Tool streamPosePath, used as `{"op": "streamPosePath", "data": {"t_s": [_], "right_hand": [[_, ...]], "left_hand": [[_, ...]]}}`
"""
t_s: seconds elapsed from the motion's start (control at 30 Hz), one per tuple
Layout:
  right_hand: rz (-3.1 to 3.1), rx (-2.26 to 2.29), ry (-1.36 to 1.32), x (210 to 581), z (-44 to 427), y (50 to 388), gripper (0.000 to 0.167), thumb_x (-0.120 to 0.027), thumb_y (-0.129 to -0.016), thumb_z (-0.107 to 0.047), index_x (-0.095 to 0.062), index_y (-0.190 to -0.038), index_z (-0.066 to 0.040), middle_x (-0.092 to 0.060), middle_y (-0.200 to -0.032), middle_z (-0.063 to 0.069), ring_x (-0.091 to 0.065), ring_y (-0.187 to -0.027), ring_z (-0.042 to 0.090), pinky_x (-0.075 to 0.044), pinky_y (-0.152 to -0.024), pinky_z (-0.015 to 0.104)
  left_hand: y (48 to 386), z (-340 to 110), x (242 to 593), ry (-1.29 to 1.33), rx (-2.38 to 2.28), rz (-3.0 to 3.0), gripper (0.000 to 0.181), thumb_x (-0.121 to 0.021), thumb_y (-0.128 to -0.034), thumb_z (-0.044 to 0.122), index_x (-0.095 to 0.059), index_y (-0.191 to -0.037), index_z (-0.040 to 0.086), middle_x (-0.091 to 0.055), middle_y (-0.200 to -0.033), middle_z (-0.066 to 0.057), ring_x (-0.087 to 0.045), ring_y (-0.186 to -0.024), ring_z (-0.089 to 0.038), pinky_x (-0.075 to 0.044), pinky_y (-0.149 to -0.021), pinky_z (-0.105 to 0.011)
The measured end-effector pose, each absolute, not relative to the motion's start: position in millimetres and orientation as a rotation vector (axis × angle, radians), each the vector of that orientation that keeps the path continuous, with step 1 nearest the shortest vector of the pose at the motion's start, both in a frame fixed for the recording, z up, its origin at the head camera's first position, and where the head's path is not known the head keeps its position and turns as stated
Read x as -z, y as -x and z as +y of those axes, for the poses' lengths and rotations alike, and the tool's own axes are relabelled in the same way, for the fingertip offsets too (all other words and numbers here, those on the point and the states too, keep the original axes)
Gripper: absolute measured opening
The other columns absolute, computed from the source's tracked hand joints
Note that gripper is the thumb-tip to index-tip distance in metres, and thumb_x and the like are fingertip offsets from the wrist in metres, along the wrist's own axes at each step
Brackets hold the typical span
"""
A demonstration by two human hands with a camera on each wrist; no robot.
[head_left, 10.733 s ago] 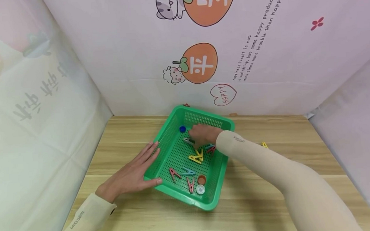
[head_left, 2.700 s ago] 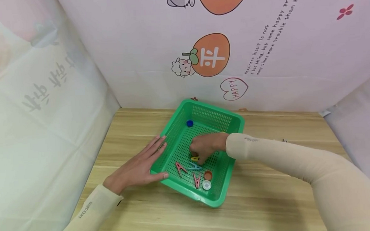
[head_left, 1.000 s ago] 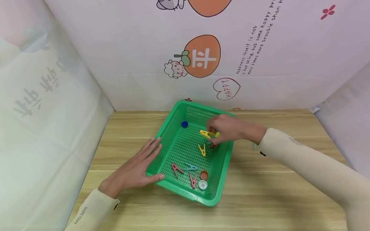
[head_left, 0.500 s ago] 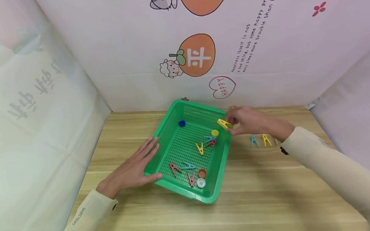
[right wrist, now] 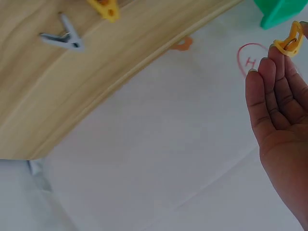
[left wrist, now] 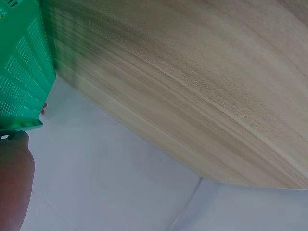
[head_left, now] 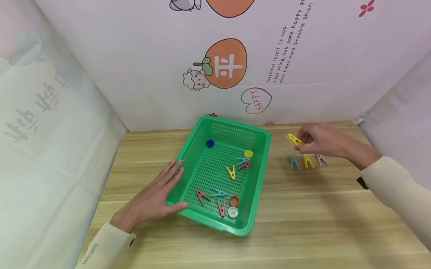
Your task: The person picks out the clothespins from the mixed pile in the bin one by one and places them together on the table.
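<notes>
The right hand (head_left: 322,140) pinches a yellow clothespin (head_left: 295,139) above the table, right of the green basket (head_left: 258,180). In the right wrist view the same yellow clothespin (right wrist: 290,42) sits at the fingertips of the right hand (right wrist: 284,110). The left hand (head_left: 149,199) rests with straight, spread fingers on the basket's left rim. Inside the basket lie a yellow clothespin (head_left: 231,172), several red and blue ones, a blue cap (head_left: 210,143), a yellow cap (head_left: 248,153), a brown cap (head_left: 234,200) and a white cap (head_left: 233,212).
Below the right hand, a blue clothespin (head_left: 294,162), a yellow clothespin (head_left: 308,161) and a grey clothespin (head_left: 321,159) lie in a row on the wooden table (head_left: 295,227). Printed cloth walls stand behind the table and at both sides.
The right hand has lifted a yellow clothespin out of the basket and carried it rightward over the table. Near it, the row of clothespins has come into view. The left hand stays at the rim.
</notes>
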State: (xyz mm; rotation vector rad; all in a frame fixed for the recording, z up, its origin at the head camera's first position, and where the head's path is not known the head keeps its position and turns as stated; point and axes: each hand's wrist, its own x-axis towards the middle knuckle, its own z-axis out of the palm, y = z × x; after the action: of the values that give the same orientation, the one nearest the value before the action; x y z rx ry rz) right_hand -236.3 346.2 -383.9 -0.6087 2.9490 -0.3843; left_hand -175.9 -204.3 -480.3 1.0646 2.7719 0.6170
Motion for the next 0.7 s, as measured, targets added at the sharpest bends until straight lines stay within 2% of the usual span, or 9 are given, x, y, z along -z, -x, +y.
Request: {"op": "streamPosePath", "data": {"t_s": [0.17,0.4,0.7], "right_hand": [[2.961,0.372,0.539,393.4,377.4,230.2,0.029,-0.082,-0.097,-0.032,-0.077,-0.105,-0.005,-0.077,-0.098,0.002,-0.070,-0.089,0.016,-0.061,-0.081,0.044],[3.026,0.308,0.441,411.2,419.0,227.5,0.032,-0.082,-0.096,-0.032,-0.077,-0.105,-0.002,-0.076,-0.094,0.003,-0.067,-0.082,0.014,-0.057,-0.073,0.036],[3.006,0.347,0.327,435.7,458.6,223.0,0.038,-0.081,-0.098,-0.031,-0.076,-0.108,0.005,-0.077,-0.099,0.012,-0.071,-0.090,0.026,-0.059,-0.080,0.046]], "left_hand": [[176.0,-204.8,481.7,-1.061,-0.619,2.778,0.105,-0.068,-0.0994,0.063,-0.022,-0.174,0.005,-0.003,-0.186,-0.005,-0.005,-0.172,-0.037,-0.034,-0.130,-0.062],[176.3,-205.2,483.2,-1.066,-0.618,2.779,0.105,-0.068,-0.0996,0.064,-0.021,-0.174,0.005,-0.003,-0.186,-0.005,0.001,-0.173,-0.030,-0.033,-0.131,-0.062],[176.2,-203.9,482.5,-1.080,-0.621,2.784,0.105,-0.069,-0.0990,0.062,-0.023,-0.173,0.004,-0.005,-0.186,-0.007,-0.007,-0.171,-0.040,-0.034,-0.130,-0.063]]}}
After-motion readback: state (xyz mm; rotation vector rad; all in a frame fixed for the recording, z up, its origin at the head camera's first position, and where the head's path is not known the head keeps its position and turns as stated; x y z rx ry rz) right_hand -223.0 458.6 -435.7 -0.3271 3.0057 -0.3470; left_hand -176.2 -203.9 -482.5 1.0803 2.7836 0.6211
